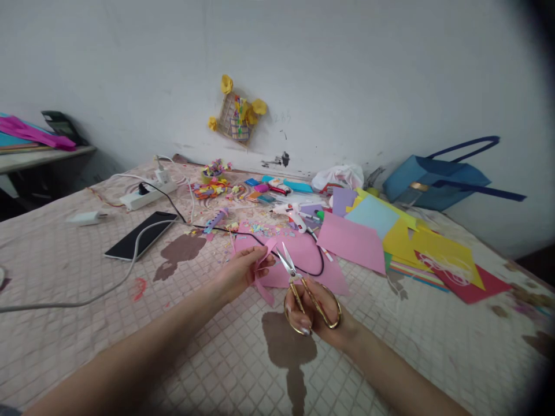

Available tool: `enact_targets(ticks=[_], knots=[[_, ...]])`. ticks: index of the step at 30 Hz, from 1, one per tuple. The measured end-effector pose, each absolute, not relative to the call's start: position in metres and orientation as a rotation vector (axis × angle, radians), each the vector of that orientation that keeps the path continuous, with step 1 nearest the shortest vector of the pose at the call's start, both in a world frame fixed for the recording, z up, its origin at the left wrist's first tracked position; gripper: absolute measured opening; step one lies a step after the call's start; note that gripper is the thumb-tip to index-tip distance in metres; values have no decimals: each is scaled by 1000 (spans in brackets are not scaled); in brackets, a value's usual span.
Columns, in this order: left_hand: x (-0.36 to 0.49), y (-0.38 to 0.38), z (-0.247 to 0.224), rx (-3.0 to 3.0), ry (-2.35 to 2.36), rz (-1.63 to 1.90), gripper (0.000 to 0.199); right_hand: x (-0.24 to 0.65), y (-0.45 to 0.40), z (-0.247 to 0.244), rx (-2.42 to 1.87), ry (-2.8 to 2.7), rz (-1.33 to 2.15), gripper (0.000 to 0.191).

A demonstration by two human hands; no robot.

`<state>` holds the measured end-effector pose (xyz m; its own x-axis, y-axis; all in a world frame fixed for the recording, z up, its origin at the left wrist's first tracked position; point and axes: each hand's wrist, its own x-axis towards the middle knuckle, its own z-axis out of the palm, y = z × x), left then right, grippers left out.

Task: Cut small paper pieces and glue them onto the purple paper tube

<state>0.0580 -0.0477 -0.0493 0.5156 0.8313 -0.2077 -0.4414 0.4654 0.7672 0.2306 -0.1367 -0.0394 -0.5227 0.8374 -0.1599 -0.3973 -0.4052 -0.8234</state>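
Note:
Between the thumb and fingers of my left hand (247, 268) is a narrow pink paper strip (263, 289), whose lower end hangs down in a curl. My right hand (315, 309) has its fingers through the gold handles of a pair of scissors (289, 266). The silver blades are parted and point up and left, close to the strip's upper part. Under and behind both hands lies a larger pink sheet (303, 248), with small paper scraps at its far edge and a black cable across it.
Behind the hands lie a white glue gun (297, 218) and colored scraps. Colored sheets (403, 240) and a blue bag (433, 182) are on the right. A phone (141, 236), a power strip (147, 195) and cables occupy the left.

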Motion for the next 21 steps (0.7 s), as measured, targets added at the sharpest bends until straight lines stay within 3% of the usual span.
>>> enact_targets(ticks=[21], knots=[[61, -55, -49, 1057, 685, 834, 24, 235, -134, -43, -686, -925, 1980, 53]])
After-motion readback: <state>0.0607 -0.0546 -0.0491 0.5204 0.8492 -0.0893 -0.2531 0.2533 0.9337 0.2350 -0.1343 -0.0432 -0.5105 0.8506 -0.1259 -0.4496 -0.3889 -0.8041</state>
